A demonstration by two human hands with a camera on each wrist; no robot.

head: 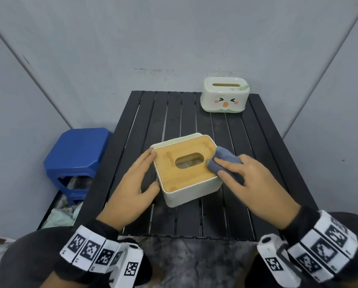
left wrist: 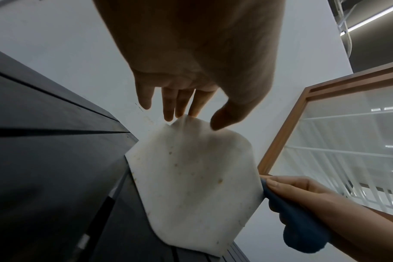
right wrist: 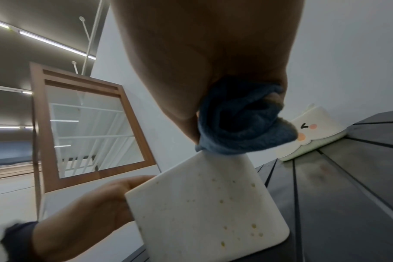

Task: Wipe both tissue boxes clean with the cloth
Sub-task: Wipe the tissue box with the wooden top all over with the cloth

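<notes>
Right hand (head: 246, 175) grips the bunched blue cloth (head: 226, 163), pressing it on the wooden-lidded tissue box (head: 184, 169) mid-table. Left hand (head: 132, 183), fingers straight, braces its side. The face-printed box (head: 224, 94) sits at the far corner.

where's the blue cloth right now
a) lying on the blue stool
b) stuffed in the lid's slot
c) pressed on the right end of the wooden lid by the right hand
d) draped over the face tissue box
c: in the head view the right hand holds the blue cloth down on the right end of the wooden lid, while the face tissue box stands apart at the table's far right corner.
</notes>
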